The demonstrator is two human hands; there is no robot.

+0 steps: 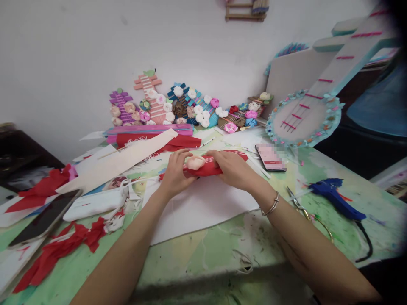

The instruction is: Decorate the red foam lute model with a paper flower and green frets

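Observation:
A small red lute-shaped craft [208,167] with pale strings is tilted up over a white sheet [197,212]. A cream-pink cloth flower [195,162] sits on its face. My left hand [178,171] is closed around the craft's left part, thumb below and fingertips beside the flower. On the other side, my right hand [233,169] grips the body, its fingers bent over the strings. The undersides of both grips are hidden.
Scissors [299,203] and a blue glue gun [338,197] lie at the right. A pink-screened phone [271,157] rests behind them. Red cloth scraps [63,254], a dark phone [46,218] and a white power bank [95,204] are at the left. Flowered lute crafts [152,99] line the wall.

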